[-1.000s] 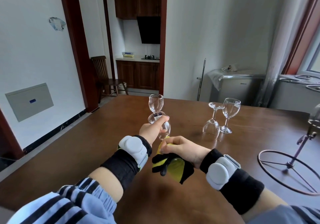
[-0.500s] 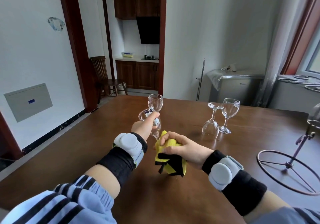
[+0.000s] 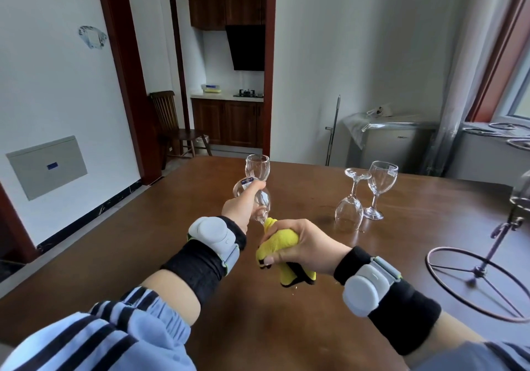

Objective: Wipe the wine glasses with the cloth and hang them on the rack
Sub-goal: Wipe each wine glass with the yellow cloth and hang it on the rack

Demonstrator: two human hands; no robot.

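Left hand (image 3: 240, 208) has its fingers wrapped round a wine glass (image 3: 259, 200), tilted above the table (image 3: 143, 244). Right hand (image 3: 301, 244) has its fingers clenched on a bunched yellow cloth (image 3: 279, 241), which meets the glass just below the left fingers. Beyond the left fingertips stands another glass (image 3: 258, 167). Beyond the right fingers, two more glasses (image 3: 375, 187), one upturned. The rack (image 3: 481, 273) sits well out to the right.

Brown wooden table (image 3: 143, 250) bears three glasses (image 3: 383, 181) (one inverted) and a wire rack (image 3: 481, 273)
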